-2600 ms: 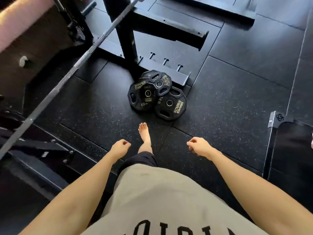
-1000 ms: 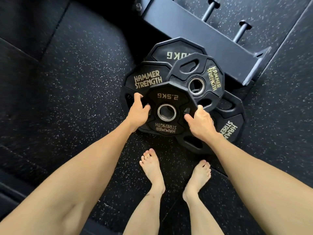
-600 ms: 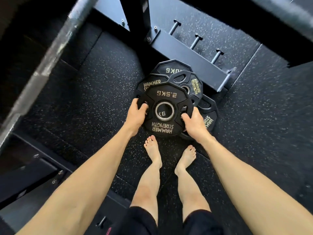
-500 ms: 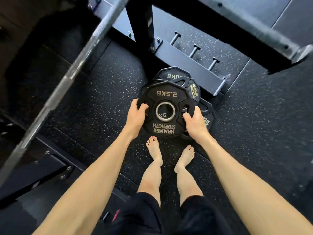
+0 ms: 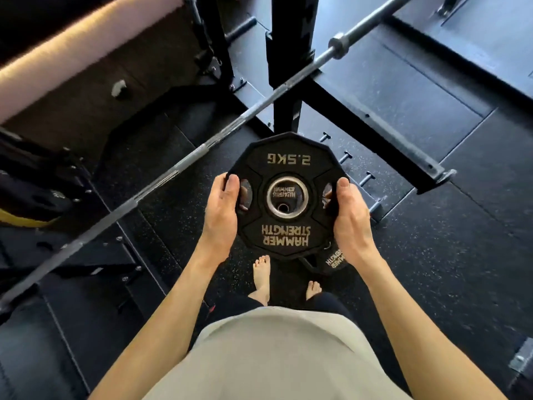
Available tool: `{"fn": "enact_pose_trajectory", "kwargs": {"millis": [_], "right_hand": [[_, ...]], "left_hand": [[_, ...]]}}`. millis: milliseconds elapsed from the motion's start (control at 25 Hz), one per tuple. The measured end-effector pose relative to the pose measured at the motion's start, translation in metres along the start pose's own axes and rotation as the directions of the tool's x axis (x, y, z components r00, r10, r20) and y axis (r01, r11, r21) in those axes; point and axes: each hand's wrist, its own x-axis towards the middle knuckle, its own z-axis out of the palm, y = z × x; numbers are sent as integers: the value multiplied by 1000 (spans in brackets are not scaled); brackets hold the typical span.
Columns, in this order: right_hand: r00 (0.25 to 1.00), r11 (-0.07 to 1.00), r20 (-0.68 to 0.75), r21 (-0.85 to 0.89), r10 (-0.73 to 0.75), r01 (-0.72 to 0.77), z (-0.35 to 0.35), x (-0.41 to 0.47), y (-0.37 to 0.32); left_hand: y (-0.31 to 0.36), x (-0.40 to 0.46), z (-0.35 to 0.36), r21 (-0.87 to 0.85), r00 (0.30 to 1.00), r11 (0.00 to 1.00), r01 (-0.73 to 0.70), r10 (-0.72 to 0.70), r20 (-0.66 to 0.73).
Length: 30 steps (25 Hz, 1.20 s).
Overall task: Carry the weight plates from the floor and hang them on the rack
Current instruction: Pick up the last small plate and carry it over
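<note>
We record one black weight plate (image 5: 288, 194), marked 2.5KG and HAMMER STRENGTH, held flat in the air above the floor (image 5: 432, 255), in front of the person's torso. The left hand (image 5: 220, 215) grips its left edge and the right hand (image 5: 349, 217) grips its right edge, thumbs on top, fingers wrapped beneath through the side cut-outs. Another plate (image 5: 331, 262) lies on the floor below, partly hidden. The rack upright (image 5: 287, 67) stands just beyond, with a barbell (image 5: 173, 174) crossing it diagonally.
</note>
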Motion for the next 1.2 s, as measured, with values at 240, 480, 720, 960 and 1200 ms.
{"fn": "enact_pose_trajectory", "kwargs": {"millis": [240,480,720,960,1200], "right_hand": [[932,979,303,39,-201,198,-25,-40,-42],[679,948,671,125,-298,292,-16,-118,-52],[346,916,888,171,-303,364,23,-253,-34],[120,892,959,187,-256,411,51,-439,16],[-11,877,976,202,-219,437,92,-615,58]], "left_hand": [[28,-114,14,-5,903,985,-174,158,-401],[22,-260,16,-15,629,964,-264,160,-761],[-3,-426,-8,42,320,952,-302,142,-937],[-47,-620,-57,128,145,956,-266,171,-975],[-76,-781,-117,118,-6,966,-229,120,-993]]}}
